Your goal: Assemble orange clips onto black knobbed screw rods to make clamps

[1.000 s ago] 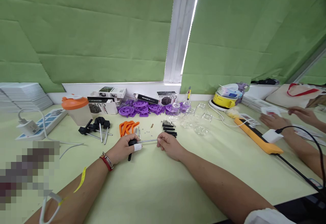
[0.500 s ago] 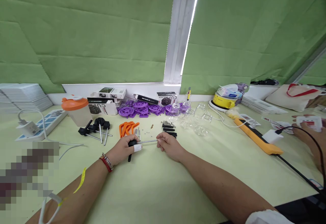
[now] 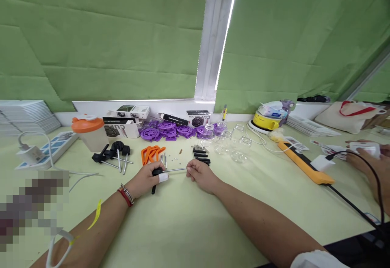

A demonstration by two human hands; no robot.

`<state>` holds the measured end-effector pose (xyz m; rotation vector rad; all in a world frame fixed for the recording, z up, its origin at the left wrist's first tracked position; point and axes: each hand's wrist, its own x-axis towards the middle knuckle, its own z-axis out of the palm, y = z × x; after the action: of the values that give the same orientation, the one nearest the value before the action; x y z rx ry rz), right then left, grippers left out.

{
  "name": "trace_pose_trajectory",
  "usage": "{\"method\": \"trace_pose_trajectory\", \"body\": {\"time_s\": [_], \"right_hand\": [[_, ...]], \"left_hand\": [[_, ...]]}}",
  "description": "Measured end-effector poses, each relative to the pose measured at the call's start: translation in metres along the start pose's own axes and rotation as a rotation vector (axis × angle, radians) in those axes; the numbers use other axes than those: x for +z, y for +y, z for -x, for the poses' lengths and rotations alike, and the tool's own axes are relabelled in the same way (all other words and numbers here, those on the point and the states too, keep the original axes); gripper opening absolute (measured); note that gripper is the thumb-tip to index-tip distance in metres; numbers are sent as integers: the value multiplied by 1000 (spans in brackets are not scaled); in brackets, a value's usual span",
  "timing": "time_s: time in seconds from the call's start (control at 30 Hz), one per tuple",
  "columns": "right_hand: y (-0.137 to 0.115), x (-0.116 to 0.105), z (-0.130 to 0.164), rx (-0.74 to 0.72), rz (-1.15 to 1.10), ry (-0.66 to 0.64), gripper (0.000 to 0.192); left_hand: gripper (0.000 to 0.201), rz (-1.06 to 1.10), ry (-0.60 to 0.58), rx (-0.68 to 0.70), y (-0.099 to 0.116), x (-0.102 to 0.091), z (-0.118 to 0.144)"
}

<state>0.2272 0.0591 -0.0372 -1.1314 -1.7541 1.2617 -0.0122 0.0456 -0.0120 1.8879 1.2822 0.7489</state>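
Steel, thin and straight: I hold a metal rod level just above the pale green desk, near its middle. My left hand is clamped round the black plastic handle at one end, a white-taped finger along it; my right hand pinches the other tip. Just behind lie curved orange plastic pieces and small black cylinders. Toward the far edge, clear glass jars look empty beside ribbed purple wheels. An orange-lidded shaker stands far left.
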Motion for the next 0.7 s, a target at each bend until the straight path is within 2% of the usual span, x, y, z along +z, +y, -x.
{"method": "trace_pose_trajectory", "body": {"time_s": [0.33, 0.7], "right_hand": [[2, 1, 1, -22, -52, -4, 13], [3, 0, 0, -36, 31, 2, 12]], "left_hand": [[24, -6, -2, 0, 2, 0, 1], [24, 0, -2, -2, 6, -1, 2]]}}
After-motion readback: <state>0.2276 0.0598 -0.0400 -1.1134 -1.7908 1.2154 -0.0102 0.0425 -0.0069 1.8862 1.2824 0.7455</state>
